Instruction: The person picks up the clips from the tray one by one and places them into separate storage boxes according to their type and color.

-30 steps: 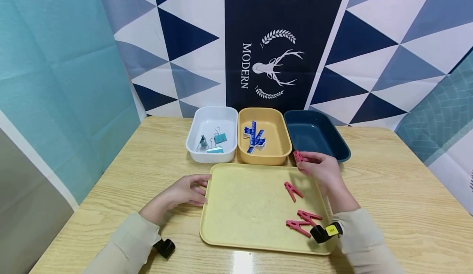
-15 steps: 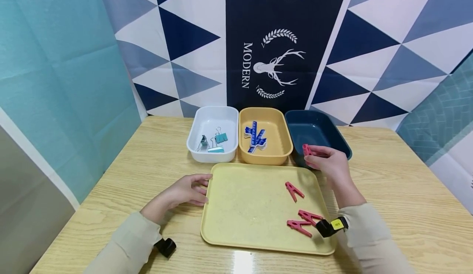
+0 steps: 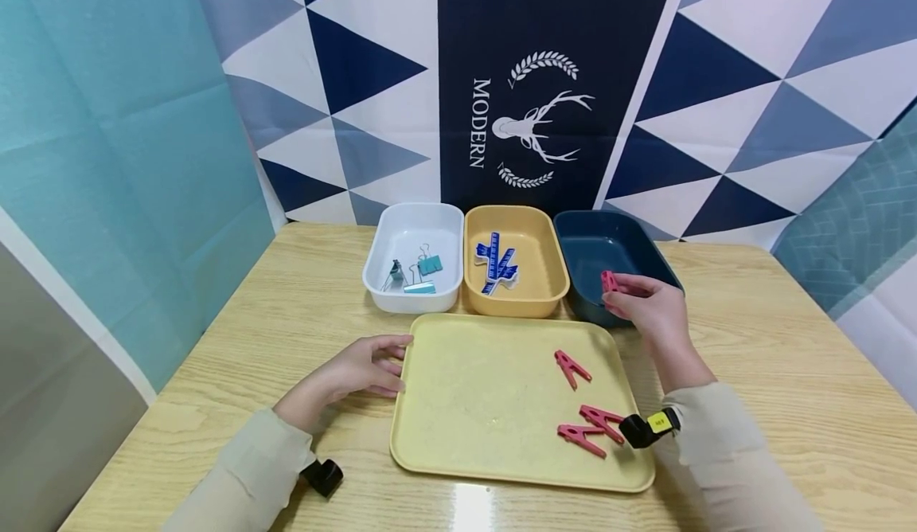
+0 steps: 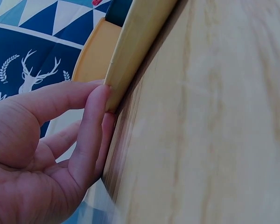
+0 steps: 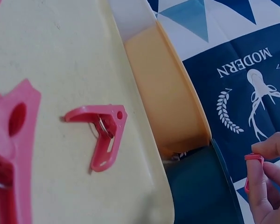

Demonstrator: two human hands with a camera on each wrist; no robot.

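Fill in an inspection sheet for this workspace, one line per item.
Surface: wood-grain table, patch of glare at the front.
Job's things: pale yellow tray bearing three red clips, two close together near its front right corner; white bin with teal binder clips; orange-yellow bin with blue clips; dark blue bin, nothing seen inside where it shows.
Clutter: nothing seen.
Left hand: fingertips at the tray's left rim.
Right hand: pinches a fourth red clip, raised by the dark blue bin.
Cables: nothing seen.
Surroundings: patterned backdrop with a deer motif behind; teal cloth at left.
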